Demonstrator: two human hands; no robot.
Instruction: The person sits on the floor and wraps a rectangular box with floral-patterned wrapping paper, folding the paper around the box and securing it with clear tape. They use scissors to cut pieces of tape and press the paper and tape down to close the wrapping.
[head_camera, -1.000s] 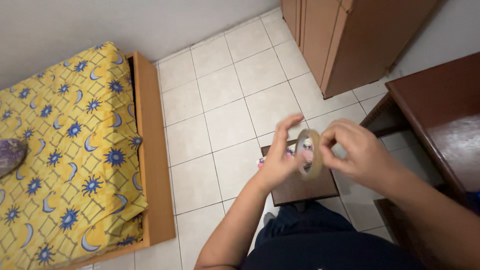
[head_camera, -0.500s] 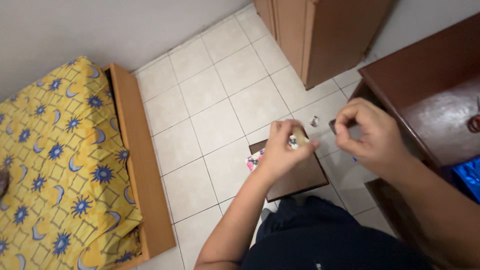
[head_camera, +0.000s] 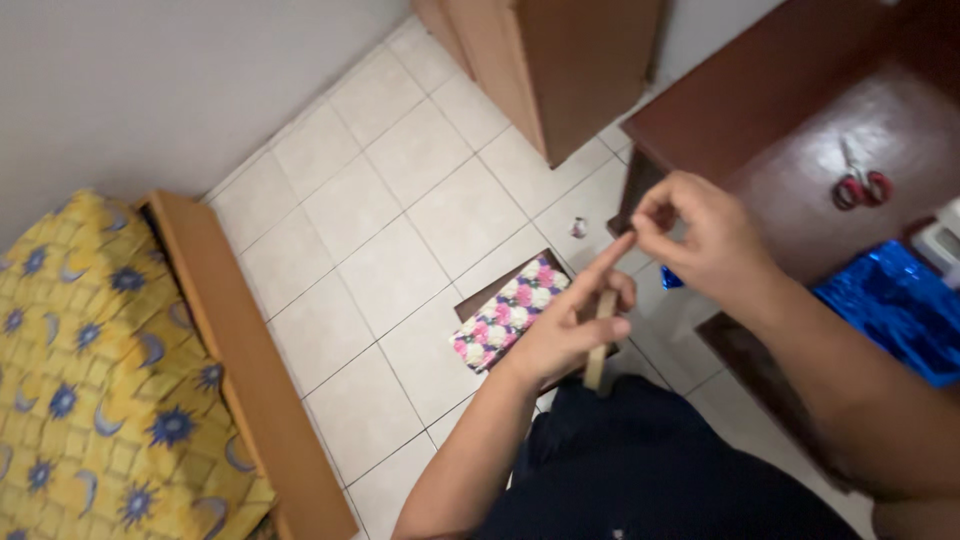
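Pale tiled floor (head_camera: 380, 250), bed with yellow star-patterned cover (head_camera: 80, 400) at left, dark wooden desk (head_camera: 800, 100) at right. Left hand (head_camera: 565, 335) closed around a tape roll (head_camera: 598, 340), seen edge-on above the lap, index finger stretched out. Right hand (head_camera: 700, 235) just above it, thumb and forefinger pinched together; whether on tape, cannot tell. Below the hands, a floral-wrapped box (head_camera: 510, 312) on the floor. Red-handled scissors (head_camera: 860, 185) and blue foil (head_camera: 890, 305) on the desk.

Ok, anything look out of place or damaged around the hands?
Nothing looks damaged or spilled. The only stray is a small shiny scrap lying alone on the floor tiles beyond the floral-wrapped box, apart from everything else.
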